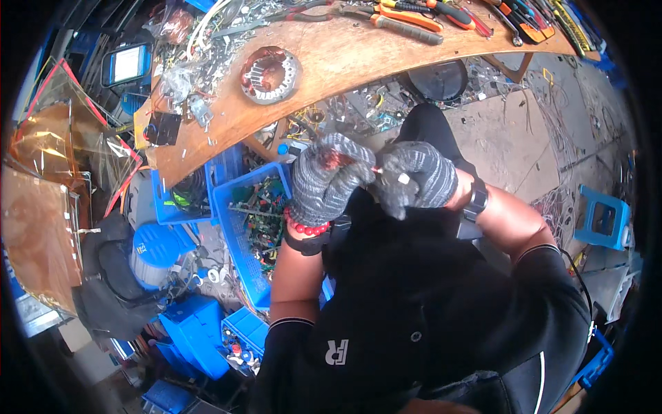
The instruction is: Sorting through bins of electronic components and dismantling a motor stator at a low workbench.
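Note:
Both of my hands wear grey knitted gloves and meet in front of my body, above my lap. My left hand (329, 181) is closed around a small tangle of reddish copper wire (334, 160), most of it hidden by the fingers. A short reddish end reaches across toward my right hand (419, 176). That hand is closed in a pinch close beside the left, with a small white piece (403, 179) showing at its fingers. What exactly the right fingers grip is hidden. On the wooden bench beyond lies a round motor stator (292, 74) with copper windings.
Pliers and cutters with orange handles (407, 21) lie along the bench (331, 62). Scraps and wires litter its left end. Below left, a blue crate (238, 252) holds circuit boards. A blue stool (603, 217) stands at right; a black round basin (441, 81) sits under the bench.

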`<state>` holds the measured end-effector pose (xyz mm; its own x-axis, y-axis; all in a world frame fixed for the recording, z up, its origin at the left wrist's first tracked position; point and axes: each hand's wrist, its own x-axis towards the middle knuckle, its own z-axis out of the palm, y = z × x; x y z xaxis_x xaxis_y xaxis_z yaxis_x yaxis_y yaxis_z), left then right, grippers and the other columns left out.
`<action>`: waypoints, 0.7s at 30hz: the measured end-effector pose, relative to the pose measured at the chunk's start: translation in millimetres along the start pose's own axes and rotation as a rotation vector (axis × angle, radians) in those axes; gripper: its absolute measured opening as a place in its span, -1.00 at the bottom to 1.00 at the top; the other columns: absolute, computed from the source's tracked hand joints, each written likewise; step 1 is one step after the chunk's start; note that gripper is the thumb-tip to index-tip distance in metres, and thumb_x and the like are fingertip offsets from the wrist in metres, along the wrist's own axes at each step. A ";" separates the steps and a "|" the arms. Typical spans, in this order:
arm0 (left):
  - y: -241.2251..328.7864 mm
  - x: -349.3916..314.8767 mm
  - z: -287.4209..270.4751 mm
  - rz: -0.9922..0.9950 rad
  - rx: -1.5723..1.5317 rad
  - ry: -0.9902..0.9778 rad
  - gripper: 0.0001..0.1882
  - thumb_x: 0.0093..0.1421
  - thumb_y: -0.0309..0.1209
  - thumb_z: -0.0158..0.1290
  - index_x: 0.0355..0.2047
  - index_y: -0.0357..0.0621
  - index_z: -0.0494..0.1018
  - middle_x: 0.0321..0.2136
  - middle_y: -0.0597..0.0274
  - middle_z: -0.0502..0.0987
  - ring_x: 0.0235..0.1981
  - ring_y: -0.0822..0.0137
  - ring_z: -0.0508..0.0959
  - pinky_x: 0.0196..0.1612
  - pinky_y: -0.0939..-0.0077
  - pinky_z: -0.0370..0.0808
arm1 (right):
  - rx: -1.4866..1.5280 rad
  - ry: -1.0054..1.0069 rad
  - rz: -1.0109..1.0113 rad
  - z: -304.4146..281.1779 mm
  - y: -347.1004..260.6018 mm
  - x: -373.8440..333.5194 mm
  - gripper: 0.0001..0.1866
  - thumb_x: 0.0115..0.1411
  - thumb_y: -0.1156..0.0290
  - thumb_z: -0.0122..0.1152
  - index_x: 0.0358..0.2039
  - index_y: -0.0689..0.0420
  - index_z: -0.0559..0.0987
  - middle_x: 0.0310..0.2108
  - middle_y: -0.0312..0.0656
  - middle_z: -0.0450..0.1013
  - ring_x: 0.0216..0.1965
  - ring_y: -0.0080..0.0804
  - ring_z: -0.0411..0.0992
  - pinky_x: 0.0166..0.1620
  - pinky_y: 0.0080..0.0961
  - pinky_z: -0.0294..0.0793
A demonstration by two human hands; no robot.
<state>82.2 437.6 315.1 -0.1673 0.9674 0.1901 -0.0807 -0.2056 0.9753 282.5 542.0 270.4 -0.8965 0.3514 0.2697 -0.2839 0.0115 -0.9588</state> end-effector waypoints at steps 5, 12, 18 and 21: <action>-13.5 -0.8 4.4 0.001 0.014 0.072 -0.87 0.36 -0.46 0.20 -0.17 -0.28 0.60 -0.31 0.15 0.68 -0.29 0.34 0.66 -0.15 0.42 0.60 | 0.279 0.107 0.355 -13.3 -11.1 8.8 -0.76 0.33 0.40 0.32 -0.04 0.18 0.58 -0.26 -0.18 0.58 -0.22 -0.26 0.60 -0.13 -0.35 0.59; -69.1 5.2 -17.2 0.428 0.747 0.258 -0.71 0.45 -0.64 -0.05 0.09 -0.30 0.55 0.06 -0.06 0.59 -0.01 0.18 0.64 0.07 0.24 0.62 | -0.403 0.622 -0.196 -10.3 -17.4 15.6 -0.34 0.24 0.25 0.43 0.30 0.20 0.45 0.19 0.04 0.47 0.19 -0.06 0.48 0.26 -0.20 0.44; -65.0 1.0 9.5 0.035 -0.026 0.325 -0.74 0.49 -0.53 -0.02 0.10 -0.34 0.54 0.00 0.03 0.65 -0.07 0.32 0.65 0.02 0.38 0.62 | -1.266 0.399 -0.189 1.5 -2.2 26.6 -0.31 0.05 0.24 0.43 0.20 0.20 0.52 -0.06 0.12 0.53 -0.08 0.10 0.54 -0.04 -0.07 0.55; -69.0 2.5 9.6 0.356 0.818 0.225 -0.73 0.45 -0.58 -0.01 0.08 -0.35 0.56 -0.02 0.03 0.65 -0.02 0.25 0.66 0.08 0.33 0.64 | -1.252 0.404 -0.217 1.4 5.6 27.5 -0.44 0.07 0.23 0.39 0.08 0.17 0.58 -0.22 0.02 0.55 -0.29 0.00 0.55 -0.23 -0.10 0.53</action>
<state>96.8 455.6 249.4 -0.2429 0.7978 0.5519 0.7182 -0.2346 0.6551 255.8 550.5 272.6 -0.6482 0.4820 0.5895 0.2900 0.8721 -0.3941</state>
